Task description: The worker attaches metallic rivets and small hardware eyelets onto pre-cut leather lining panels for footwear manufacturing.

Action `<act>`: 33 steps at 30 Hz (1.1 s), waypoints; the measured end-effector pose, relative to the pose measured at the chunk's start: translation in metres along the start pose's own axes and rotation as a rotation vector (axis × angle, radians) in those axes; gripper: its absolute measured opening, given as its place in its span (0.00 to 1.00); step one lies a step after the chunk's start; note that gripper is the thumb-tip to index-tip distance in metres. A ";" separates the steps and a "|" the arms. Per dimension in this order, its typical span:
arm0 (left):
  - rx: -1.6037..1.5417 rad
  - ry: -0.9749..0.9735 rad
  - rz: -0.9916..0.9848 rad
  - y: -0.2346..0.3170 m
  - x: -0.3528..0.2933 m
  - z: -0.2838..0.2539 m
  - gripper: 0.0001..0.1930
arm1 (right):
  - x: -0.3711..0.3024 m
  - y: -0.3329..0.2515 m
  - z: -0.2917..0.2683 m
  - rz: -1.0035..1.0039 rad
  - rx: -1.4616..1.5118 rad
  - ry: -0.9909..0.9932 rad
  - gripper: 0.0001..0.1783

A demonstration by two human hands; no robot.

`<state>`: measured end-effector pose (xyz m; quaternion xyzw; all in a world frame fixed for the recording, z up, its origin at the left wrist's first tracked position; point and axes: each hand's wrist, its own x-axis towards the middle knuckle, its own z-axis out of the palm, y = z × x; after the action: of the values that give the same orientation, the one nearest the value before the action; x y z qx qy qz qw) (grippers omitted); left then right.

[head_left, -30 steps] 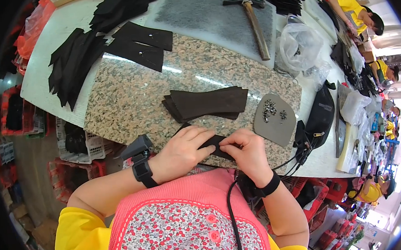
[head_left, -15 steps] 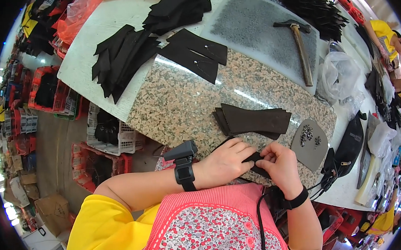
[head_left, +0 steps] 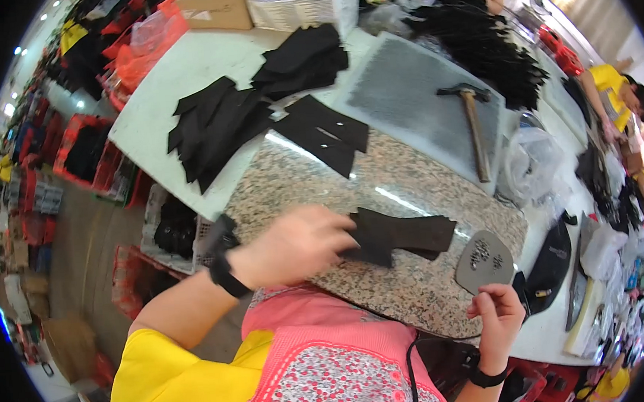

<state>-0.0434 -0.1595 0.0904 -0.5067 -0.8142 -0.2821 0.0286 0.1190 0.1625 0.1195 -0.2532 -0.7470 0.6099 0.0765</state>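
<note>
My left hand [head_left: 299, 244], smeared by motion, is at the left end of a dark fabric piece [head_left: 376, 252]. Whether its fingers grip that piece cannot be made out. The piece lies against a small stack of dark, waisted strips [head_left: 421, 233] on the speckled stone slab [head_left: 283, 181]. My right hand [head_left: 498, 312] hovers just below a rounded grey pad [head_left: 467, 267], its fingers curled in toward the thumb; anything between them is too small to see. Small shiny metal studs [head_left: 484, 252] lie in a cluster on the pad.
Beyond the slab lie two dark pieces [head_left: 321, 134] with small shiny bits, and fanned black piles [head_left: 220, 130]. A hammer [head_left: 474, 130] rests on a translucent board [head_left: 403, 83]. At right are a plastic bag [head_left: 532, 164] and a black pouch [head_left: 552, 267]. Crates [head_left: 83, 154] stand left.
My hands were together on a dark piece and have parted. The left has gone left, and the right has moved right and down toward the grey pad. The whole view has shifted.
</note>
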 end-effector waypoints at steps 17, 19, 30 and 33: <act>0.083 0.001 -0.375 0.009 0.097 0.100 0.33 | 0.038 0.065 -0.050 -0.146 -0.623 0.185 0.09; 0.082 0.041 -0.334 0.006 0.097 0.101 0.33 | 0.046 0.065 -0.051 -0.187 -0.771 0.198 0.10; 0.250 0.099 -0.295 0.018 0.095 0.108 0.30 | 0.072 0.073 -0.038 -0.254 -1.107 0.280 0.09; 0.201 0.144 -0.285 0.021 0.098 0.104 0.26 | 0.066 0.067 -0.047 -0.217 -0.797 0.268 0.05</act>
<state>-0.0485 -0.0223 0.0446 -0.3595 -0.8976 -0.2360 0.0970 0.1011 0.2431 0.0546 -0.2598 -0.9298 0.2242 0.1328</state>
